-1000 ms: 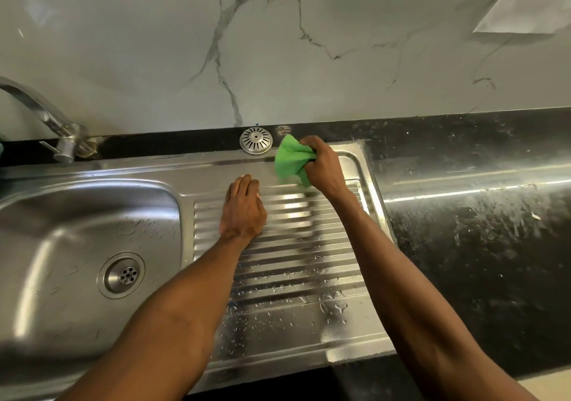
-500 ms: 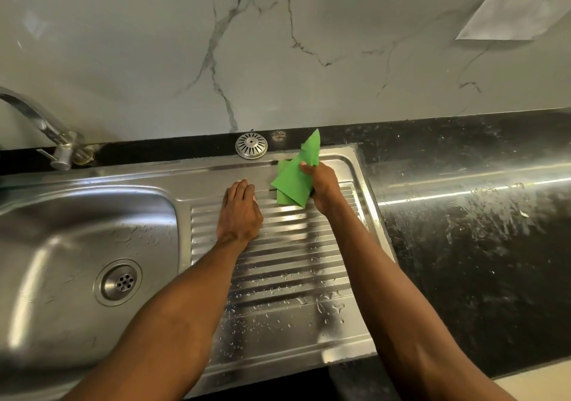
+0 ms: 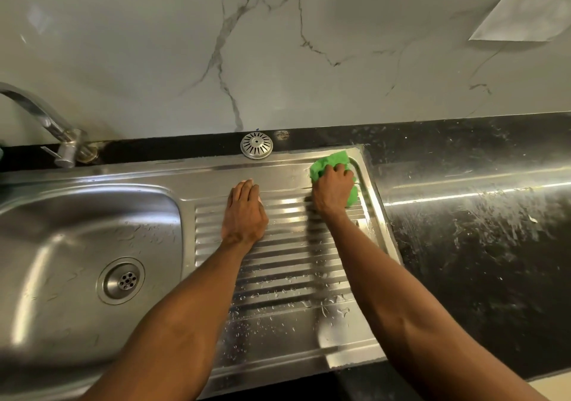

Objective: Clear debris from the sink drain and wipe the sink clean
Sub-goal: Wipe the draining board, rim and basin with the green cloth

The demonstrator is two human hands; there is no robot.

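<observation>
Both bare arms reach forward over the draining board, one hand flat, the other gripping a cloth.

The left hand (image 3: 245, 212) lies palm down on the draining board (image 3: 287, 277), fingers straight, held together and pointing toward its far edge, with the wrist level and the forearm running back toward the near left. The right hand (image 3: 333, 190) sits at the board's far right corner, knuckles up and fingers curled tight over a bunched cloth (image 3: 329, 162) pressed against the metal. Its wrist bends slightly inward, and the forearm stretches back toward the near right.
</observation>
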